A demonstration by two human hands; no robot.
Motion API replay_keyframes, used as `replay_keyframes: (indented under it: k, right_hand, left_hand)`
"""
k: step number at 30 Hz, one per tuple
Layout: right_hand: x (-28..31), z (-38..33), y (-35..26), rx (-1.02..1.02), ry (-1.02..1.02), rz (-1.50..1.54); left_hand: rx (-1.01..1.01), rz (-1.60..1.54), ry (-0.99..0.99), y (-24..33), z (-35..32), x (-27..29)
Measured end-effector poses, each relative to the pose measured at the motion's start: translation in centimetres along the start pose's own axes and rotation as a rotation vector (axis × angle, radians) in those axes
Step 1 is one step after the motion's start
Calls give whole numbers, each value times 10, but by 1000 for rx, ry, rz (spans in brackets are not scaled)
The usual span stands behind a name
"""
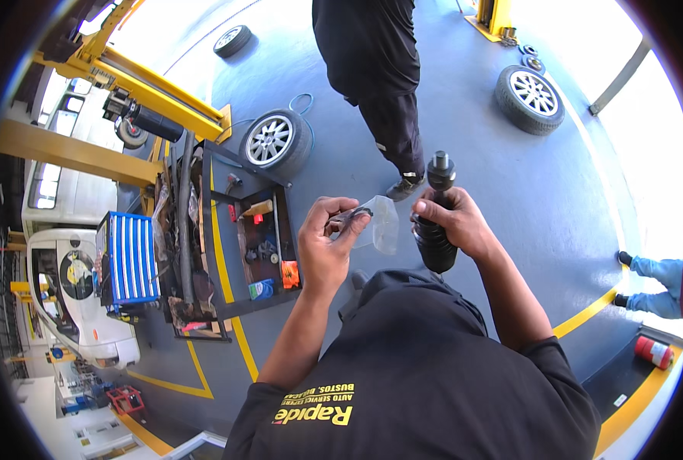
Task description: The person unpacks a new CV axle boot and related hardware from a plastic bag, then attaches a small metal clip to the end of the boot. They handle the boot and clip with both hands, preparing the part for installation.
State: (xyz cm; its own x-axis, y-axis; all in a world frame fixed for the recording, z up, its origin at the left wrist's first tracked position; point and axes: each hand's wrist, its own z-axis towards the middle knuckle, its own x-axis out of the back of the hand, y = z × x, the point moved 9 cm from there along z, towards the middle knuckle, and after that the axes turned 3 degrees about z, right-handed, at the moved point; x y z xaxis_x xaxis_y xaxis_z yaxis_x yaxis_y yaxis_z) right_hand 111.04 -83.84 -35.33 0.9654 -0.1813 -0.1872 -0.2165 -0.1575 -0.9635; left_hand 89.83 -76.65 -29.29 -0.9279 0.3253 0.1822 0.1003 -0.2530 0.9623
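While both hands are raised at the centre of the frame, the left hand (325, 244) pinches a small dark metal ring or clamp (351, 217) between thumb and fingertips, together with a clear plastic bag (383, 225) that hangs just right of those fingers. The right hand (453, 222) is closed around a black ribbed rubber boot (434, 247), which sits upright on a dark shaft joint (440, 172) whose splined end projects above the fist. Bag and boot hang just beside one another; whether they touch cannot be told.

Left of centre stands a dark tool cart (243, 234) serving as a bench, its tray carrying small items: a red piece, a tan block, an orange package at the lower right corner and a blue-green round item beside it. A blue ribbed panel (128, 261) sits further left. Yellow lift arms (150, 92) cross the upper left of the frame above a white vehicle (81, 291).

An alloy wheel (274, 141) leans near the cart's upper end, a second wheel (530, 98) lies at the upper right and a third (233, 40) at the top. A second person in dark clothing (380, 84) stands at the top centre. Blue trouser legs of another person (656, 284) show at the right edge, and a red cylinder with a white band (653, 351) lies at the lower right. Yellow floor lines (230, 291) border the grey floor.
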Motion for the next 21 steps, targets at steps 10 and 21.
replay_keyframes:
  k: [10,21]
  right_hand:
    - [-47,-1,-29,21,-287,-310]
    - [-51,-6,-29,-36,-185,-253]
  left_hand:
    - [152,-138,-25,-4,-24,-12]
    - [156,-94,-159,2,-18,-3]
